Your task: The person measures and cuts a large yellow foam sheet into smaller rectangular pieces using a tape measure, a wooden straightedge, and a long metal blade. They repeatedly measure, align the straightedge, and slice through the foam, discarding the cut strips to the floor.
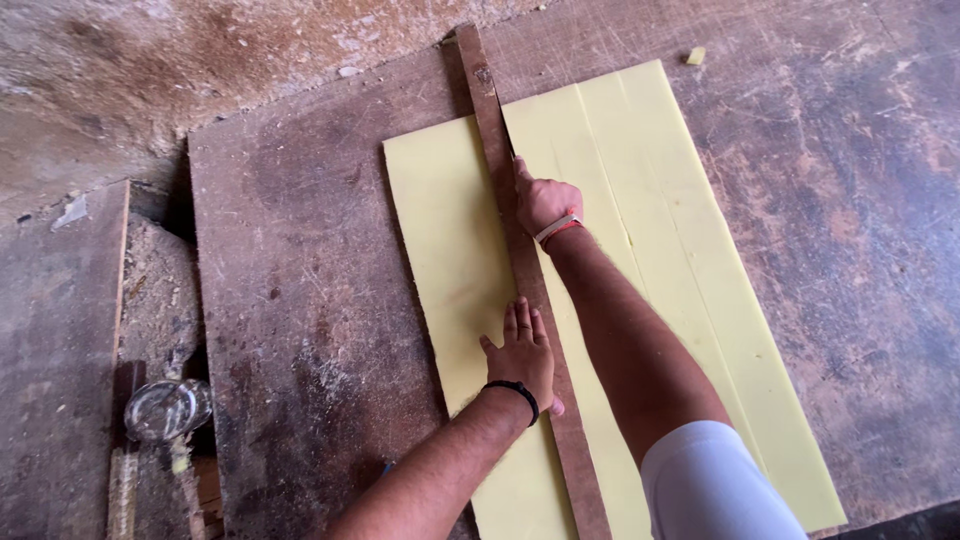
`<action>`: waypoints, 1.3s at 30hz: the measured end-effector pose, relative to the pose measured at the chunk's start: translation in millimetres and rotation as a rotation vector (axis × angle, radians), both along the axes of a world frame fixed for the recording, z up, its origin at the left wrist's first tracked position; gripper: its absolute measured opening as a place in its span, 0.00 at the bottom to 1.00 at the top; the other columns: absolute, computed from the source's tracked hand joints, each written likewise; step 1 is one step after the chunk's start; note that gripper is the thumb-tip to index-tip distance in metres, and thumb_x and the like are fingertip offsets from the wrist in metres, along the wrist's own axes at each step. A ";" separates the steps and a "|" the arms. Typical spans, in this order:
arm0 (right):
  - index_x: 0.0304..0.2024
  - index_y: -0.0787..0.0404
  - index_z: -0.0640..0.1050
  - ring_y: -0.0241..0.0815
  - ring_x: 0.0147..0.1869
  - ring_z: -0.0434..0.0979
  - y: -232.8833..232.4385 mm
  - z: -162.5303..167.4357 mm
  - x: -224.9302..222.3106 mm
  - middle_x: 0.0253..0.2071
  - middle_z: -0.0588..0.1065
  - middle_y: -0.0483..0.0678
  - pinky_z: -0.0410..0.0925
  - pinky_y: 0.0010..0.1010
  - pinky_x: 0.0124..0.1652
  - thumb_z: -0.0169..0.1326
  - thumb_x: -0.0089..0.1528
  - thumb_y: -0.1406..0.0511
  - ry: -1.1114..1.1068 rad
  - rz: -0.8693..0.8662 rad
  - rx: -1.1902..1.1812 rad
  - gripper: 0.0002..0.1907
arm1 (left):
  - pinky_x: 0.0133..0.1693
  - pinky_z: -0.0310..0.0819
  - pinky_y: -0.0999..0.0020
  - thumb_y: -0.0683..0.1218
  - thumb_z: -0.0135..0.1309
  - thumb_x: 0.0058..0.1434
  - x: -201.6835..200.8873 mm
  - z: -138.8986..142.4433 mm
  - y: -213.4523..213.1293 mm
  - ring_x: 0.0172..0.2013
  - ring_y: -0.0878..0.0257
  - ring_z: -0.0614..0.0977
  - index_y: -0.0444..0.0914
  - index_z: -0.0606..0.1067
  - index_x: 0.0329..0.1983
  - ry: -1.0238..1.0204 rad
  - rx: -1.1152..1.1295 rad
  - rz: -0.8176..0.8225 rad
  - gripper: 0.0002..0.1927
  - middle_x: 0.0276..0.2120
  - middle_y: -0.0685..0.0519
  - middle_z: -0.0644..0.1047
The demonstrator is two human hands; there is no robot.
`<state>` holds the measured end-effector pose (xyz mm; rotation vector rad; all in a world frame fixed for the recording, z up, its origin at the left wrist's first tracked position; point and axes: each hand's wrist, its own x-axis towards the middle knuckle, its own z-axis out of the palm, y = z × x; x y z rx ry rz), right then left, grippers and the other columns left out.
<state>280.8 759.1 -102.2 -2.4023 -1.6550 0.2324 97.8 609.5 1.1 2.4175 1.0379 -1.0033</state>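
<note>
A pale yellow foam sheet (pixel 660 250) lies on a worn brown wooden board (pixel 310 270), with long cut lines running along its right part. A long dark wooden straightedge (pixel 492 110) lies lengthwise over the sheet. My left hand (pixel 520 352) presses flat on the foam and the straightedge, fingers spread, a black band on its wrist. My right hand (pixel 545 203) sits further up against the right edge of the straightedge, fist closed with the fingers tucked; whatever it grips is hidden. That wrist wears a white and a red band.
A small yellow foam scrap (pixel 695 55) lies at the far end of the board. At the left, a gap between boards holds rubble and a round glassy lid (pixel 165 408). A rough concrete floor (pixel 100 90) runs beyond the board's far left edge.
</note>
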 end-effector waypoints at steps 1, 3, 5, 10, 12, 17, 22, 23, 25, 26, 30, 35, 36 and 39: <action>0.73 0.46 0.62 0.54 0.34 0.83 -1.7 -1.6 -1.0 0.34 0.82 0.54 0.73 0.48 0.33 0.44 0.67 0.60 0.014 0.001 -0.006 0.30 | 0.66 0.52 0.29 0.67 0.76 0.40 -0.8 0.1 0.5 0.77 0.46 0.36 0.30 0.31 0.77 0.001 -0.005 0.004 0.82 0.78 0.39 0.29; 0.73 0.47 0.62 0.55 0.34 0.83 -13.7 -4.0 -5.6 0.34 0.81 0.54 0.73 0.49 0.33 0.44 0.67 0.60 0.026 0.005 -0.014 0.30 | 0.65 0.53 0.27 0.67 0.75 0.40 -2.3 -1.6 1.9 0.77 0.47 0.36 0.31 0.31 0.78 -0.007 -0.025 0.015 0.81 0.78 0.41 0.29; 0.73 0.47 0.62 0.56 0.34 0.82 -43.4 -6.6 -16.2 0.33 0.81 0.55 0.73 0.50 0.33 0.45 0.67 0.59 0.019 0.013 -0.019 0.30 | 0.65 0.53 0.26 0.66 0.76 0.40 -2.9 -6.3 2.0 0.78 0.49 0.36 0.34 0.32 0.78 -0.018 -0.036 0.039 0.80 0.79 0.44 0.30; 0.75 0.51 0.59 0.58 0.31 0.82 -177.4 -5.9 -62.3 0.30 0.81 0.55 0.74 0.50 0.31 0.47 0.64 0.59 0.076 0.041 -0.009 0.35 | 0.65 0.51 0.21 0.66 0.74 0.43 -6.9 -25.7 0.8 0.79 0.50 0.35 0.44 0.45 0.77 0.024 -0.032 0.038 0.68 0.80 0.48 0.30; 0.74 0.53 0.62 0.55 0.27 0.81 -251.1 -0.4 -88.0 0.28 0.80 0.53 0.73 0.46 0.29 0.50 0.60 0.62 0.103 0.047 -0.004 0.38 | 0.61 0.51 0.17 0.63 0.73 0.48 -7.9 -32.1 1.5 0.77 0.50 0.37 0.42 0.37 0.78 -0.080 0.061 0.029 0.70 0.79 0.49 0.29; 0.68 0.53 0.69 0.48 0.21 0.78 -457.4 23.8 -166.2 0.22 0.78 0.47 0.71 0.41 0.23 0.56 0.56 0.64 0.181 0.014 0.210 0.36 | 0.64 0.49 0.22 0.71 0.72 0.41 -3.0 -38.1 -10.5 0.78 0.51 0.35 0.41 0.29 0.78 0.023 0.061 0.029 0.80 0.79 0.48 0.26; 0.69 0.53 0.68 0.46 0.25 0.79 -619.8 26.5 -229.8 0.24 0.77 0.44 0.71 0.39 0.25 0.55 0.48 0.68 0.250 -0.041 0.109 0.43 | 0.71 0.43 0.34 0.71 0.72 0.40 -5.0 -34.9 -24.3 0.78 0.52 0.37 0.42 0.32 0.79 -0.004 0.159 0.023 0.79 0.79 0.49 0.30; 0.69 0.52 0.69 0.46 0.24 0.79 -641.0 25.6 -240.1 0.24 0.77 0.44 0.72 0.39 0.25 0.56 0.48 0.68 0.245 -0.055 0.080 0.43 | 0.71 0.44 0.38 0.71 0.73 0.40 -6.6 -35.0 -26.9 0.77 0.52 0.38 0.43 0.33 0.79 -0.018 0.168 0.025 0.79 0.79 0.49 0.32; 0.68 0.50 0.70 0.46 0.22 0.78 -687.4 27.2 -260.6 0.22 0.77 0.44 0.72 0.38 0.25 0.58 0.47 0.67 0.239 -0.083 0.013 0.43 | 0.72 0.48 0.40 0.68 0.72 0.44 -11.0 -37.2 -35.9 0.77 0.55 0.43 0.42 0.40 0.80 -0.053 0.226 -0.008 0.72 0.79 0.51 0.39; 0.67 0.52 0.69 0.47 0.22 0.78 -709.6 27.6 -268.4 0.21 0.77 0.44 0.72 0.39 0.25 0.59 0.46 0.66 0.258 -0.063 0.001 0.43 | 0.72 0.50 0.42 0.67 0.72 0.46 -15.8 -39.0 -42.2 0.77 0.56 0.45 0.42 0.43 0.80 -0.072 0.259 -0.022 0.69 0.79 0.51 0.43; 0.67 0.55 0.70 0.44 0.22 0.79 -784.5 34.3 -281.4 0.23 0.78 0.43 0.71 0.39 0.24 0.59 0.52 0.65 0.250 -0.031 0.055 0.38 | 0.65 0.67 0.47 0.57 0.58 0.67 -36.9 -49.7 -101.5 0.73 0.50 0.62 0.38 0.64 0.73 -0.319 0.301 -0.096 0.36 0.78 0.47 0.55; 0.71 0.47 0.64 0.48 0.27 0.81 -800.9 36.6 -240.3 0.25 0.79 0.47 0.72 0.40 0.27 0.60 0.59 0.62 0.143 -0.298 0.145 0.38 | 0.66 0.61 0.54 0.62 0.54 0.64 -83.7 -57.1 -180.1 0.72 0.45 0.57 0.38 0.60 0.73 -0.289 0.227 -0.235 0.40 0.76 0.43 0.49; 0.74 0.46 0.61 0.51 0.27 0.80 -788.4 35.1 -216.6 0.25 0.79 0.49 0.71 0.42 0.29 0.60 0.59 0.62 0.122 -0.389 0.080 0.41 | 0.67 0.60 0.54 0.62 0.55 0.64 -88.5 -56.4 -190.6 0.73 0.45 0.56 0.39 0.59 0.74 -0.260 0.196 -0.232 0.41 0.76 0.44 0.48; 0.72 0.43 0.63 0.51 0.30 0.83 -724.3 39.6 -129.6 0.33 0.82 0.49 0.73 0.41 0.29 0.58 0.66 0.62 0.174 -0.512 0.341 0.33 | 0.68 0.59 0.54 0.61 0.55 0.64 -91.5 -51.1 -204.6 0.74 0.47 0.54 0.43 0.59 0.75 -0.204 0.147 -0.197 0.40 0.78 0.47 0.47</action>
